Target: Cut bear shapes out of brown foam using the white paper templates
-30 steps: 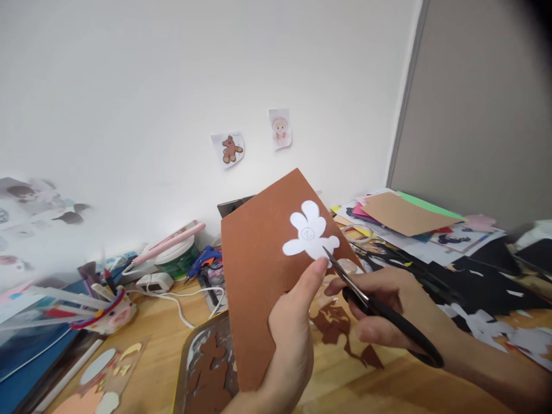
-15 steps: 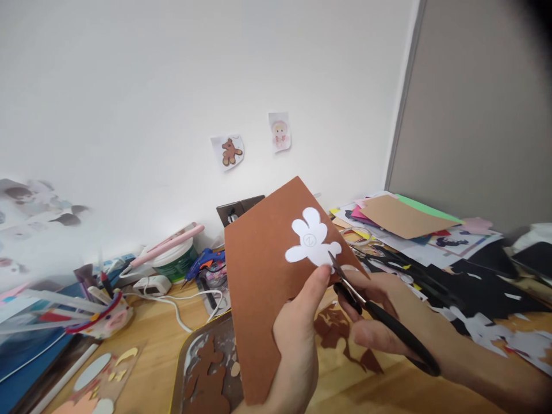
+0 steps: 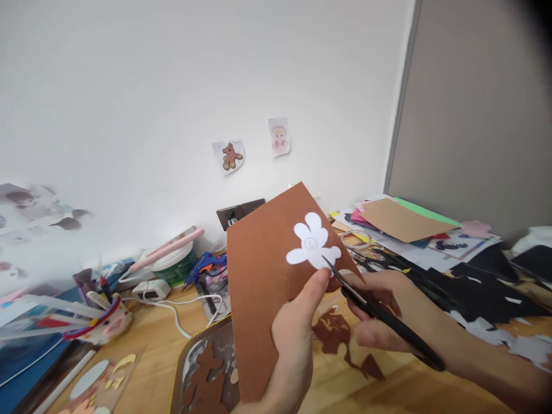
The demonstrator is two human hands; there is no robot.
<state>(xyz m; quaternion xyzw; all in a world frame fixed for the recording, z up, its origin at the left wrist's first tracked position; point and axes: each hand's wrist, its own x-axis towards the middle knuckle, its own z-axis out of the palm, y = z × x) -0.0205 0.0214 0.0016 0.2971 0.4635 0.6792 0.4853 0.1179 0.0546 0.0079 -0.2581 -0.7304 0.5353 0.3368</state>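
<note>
A brown craft sheet [image 3: 263,259] is held up, tilted, in my left hand [image 3: 297,333]. Against its face lies a white paper cutout [image 3: 311,238] of rounded lobes, marked with a circled figure; my left thumb presses its lower edge. My right hand [image 3: 388,310] grips black-handled scissors [image 3: 388,319], its fingers in and around the handles. The blades look nearly closed, their tip over the lower right of the cutout. My left fingers are hidden behind the sheet.
Brown scraps [image 3: 334,333] lie on the wooden table below. At lower left is a tray [image 3: 183,356] with brown cut shapes; farther left stands a pen holder [image 3: 107,322]. A blue glue gun [image 3: 204,264] rests behind. Coloured sheets [image 3: 409,218] are piled at right.
The scissors' handles have come together and the blades have closed. Their tip has shifted slightly left over the cutout. My left hand keeps its hold on the sheet.
</note>
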